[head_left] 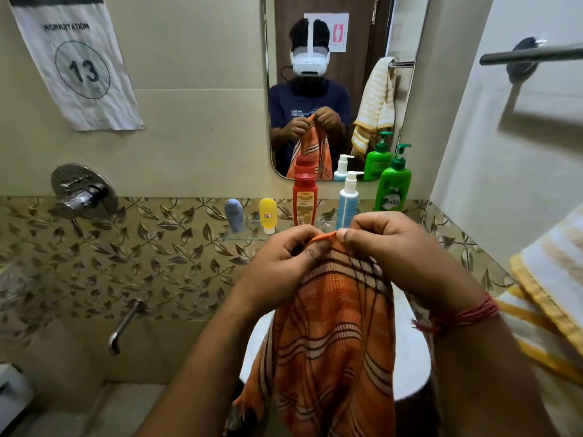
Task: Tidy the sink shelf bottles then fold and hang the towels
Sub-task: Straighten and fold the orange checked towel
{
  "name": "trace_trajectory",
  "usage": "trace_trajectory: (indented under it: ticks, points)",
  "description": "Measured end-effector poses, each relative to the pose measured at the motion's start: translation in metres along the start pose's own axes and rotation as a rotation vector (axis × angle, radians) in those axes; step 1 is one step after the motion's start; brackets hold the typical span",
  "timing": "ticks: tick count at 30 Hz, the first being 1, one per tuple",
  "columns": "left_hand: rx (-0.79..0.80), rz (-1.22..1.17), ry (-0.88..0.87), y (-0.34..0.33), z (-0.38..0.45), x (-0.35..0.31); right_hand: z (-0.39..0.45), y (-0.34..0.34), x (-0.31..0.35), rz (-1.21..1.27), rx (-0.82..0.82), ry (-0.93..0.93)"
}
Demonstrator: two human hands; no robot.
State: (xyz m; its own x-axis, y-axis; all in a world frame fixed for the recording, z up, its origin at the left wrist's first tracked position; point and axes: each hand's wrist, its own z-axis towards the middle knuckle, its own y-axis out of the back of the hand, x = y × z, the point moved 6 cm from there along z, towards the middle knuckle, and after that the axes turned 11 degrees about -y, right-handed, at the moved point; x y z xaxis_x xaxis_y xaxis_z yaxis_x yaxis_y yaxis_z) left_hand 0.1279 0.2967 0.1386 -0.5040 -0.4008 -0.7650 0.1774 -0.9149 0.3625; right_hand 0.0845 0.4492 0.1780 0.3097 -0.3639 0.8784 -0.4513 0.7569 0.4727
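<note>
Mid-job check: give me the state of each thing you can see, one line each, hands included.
Orange towel: held up by its top edge, hanging over the sink.
Left hand: pinching the towel edge.
Right hand: pinching the towel edge.
Striped towel: hanging at right.
Towel bar: bare.
Red bottle: upright, capped.
Blue pump bottle: upright.
Green pump bottle: upright.
Yellow tube: cap down.
Grey tube: standing.

A paper sign (75, 63) taped to the wall reads "WORKSTATION" above a circled "13"; the green pump bottle (393, 187) carries the brand "Vatika".
</note>
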Motion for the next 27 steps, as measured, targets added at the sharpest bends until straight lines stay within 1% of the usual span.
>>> trace_trajectory:
  ticks: [2,4,5,7,8,10,13,15,18,19,21,23,25,27]
  points:
    - [-0.072,-0.046,-0.008,0.002,0.004,-0.003,0.001,-0.001,0.003,0.009,-0.034,0.022]
    - [-0.108,0.014,-0.022,0.004,0.007,-0.004,0.000,0.002,0.006,0.036,-0.088,0.048]
    - [-0.084,0.118,-0.049,0.003,0.009,-0.005,0.000,0.006,0.008,0.041,-0.126,0.065]
    - [0.048,0.390,-0.104,-0.006,0.012,-0.002,-0.001,0.014,0.009,0.028,-0.212,0.092]
    - [0.105,0.487,-0.110,-0.011,0.012,0.002,-0.001,0.017,0.009,0.029,-0.244,0.096]
    - [0.137,0.546,-0.066,-0.014,0.011,0.016,-0.003,0.020,0.008,0.045,-0.287,0.099]
    - [0.092,0.539,0.080,-0.006,0.005,0.040,-0.006,0.027,0.009,0.071,-0.335,0.109]
    - [0.039,0.493,0.133,0.001,0.001,0.047,-0.007,0.029,0.010,-0.021,-0.296,0.098]
    - [-0.016,0.317,0.056,0.000,0.010,0.026,0.001,0.016,0.010,-0.445,-0.150,0.024]
    - [-0.020,0.231,0.025,-0.003,0.015,0.015,0.005,0.008,0.008,-0.545,-0.087,-0.004]
    - [-0.045,0.094,-0.033,-0.006,0.023,-0.004,0.011,-0.006,0.006,-0.633,-0.014,-0.026]
    - [-0.113,0.034,-0.071,-0.002,0.026,-0.013,0.015,-0.010,0.006,-0.600,0.006,0.008]
    - [-0.153,0.063,-0.079,0.006,0.025,-0.010,0.014,-0.005,0.007,-0.527,0.010,0.036]
    - [-0.074,0.120,-0.038,0.008,0.020,0.003,0.012,0.002,0.006,-0.381,0.016,0.043]
